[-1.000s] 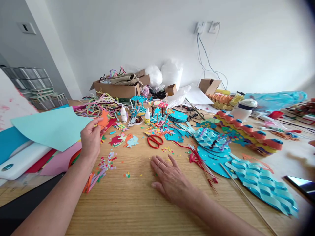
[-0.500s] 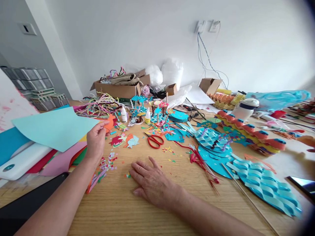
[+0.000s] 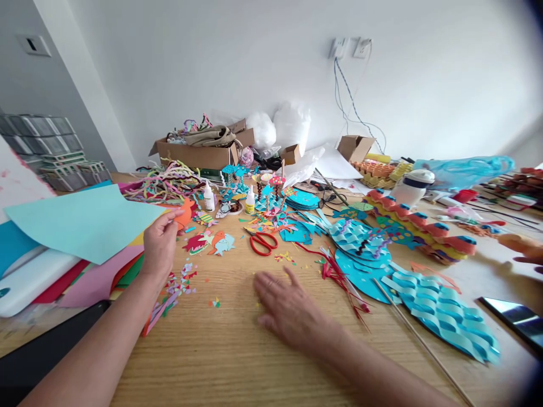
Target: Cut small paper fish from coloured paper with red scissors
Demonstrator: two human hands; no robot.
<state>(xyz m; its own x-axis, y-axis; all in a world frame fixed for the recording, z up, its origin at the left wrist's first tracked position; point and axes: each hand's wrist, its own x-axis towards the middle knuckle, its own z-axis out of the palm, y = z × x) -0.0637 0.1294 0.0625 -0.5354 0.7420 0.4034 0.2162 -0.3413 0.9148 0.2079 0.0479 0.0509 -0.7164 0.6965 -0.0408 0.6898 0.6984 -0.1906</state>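
Observation:
Between its thumb and fingers, my left hand [image 3: 159, 240] pinches an orange paper fish [image 3: 185, 213], near the colored sheets. My right hand [image 3: 286, 302], a little blurred, is spread palm down at the middle of the wooden table [image 3: 203, 362]; whether it presses on the surface I cannot tell. Beyond it lie red-handled scissors [image 3: 263, 243] with their blades pointing away to the left. Several cut paper fish [image 3: 221, 242] overlap just right of my left hand. Small paper scraps [image 3: 215, 303] are scattered between my hands.
Colored paper sheets [image 3: 85, 217] are stacked at left beside a black flat device [image 3: 55, 339]. Glue bottles [image 3: 208, 198] stand near a cardboard box [image 3: 195, 154]. Woven blue paper fish [image 3: 445, 311], a stick [image 3: 419, 339] and a phone [image 3: 513, 322] lie at right. Another person's hand [image 3: 524, 251] shows at the right edge.
My right hand has slid to the right across the table, away from the small scraps. My left hand still holds the orange fish. The view has shifted slightly.

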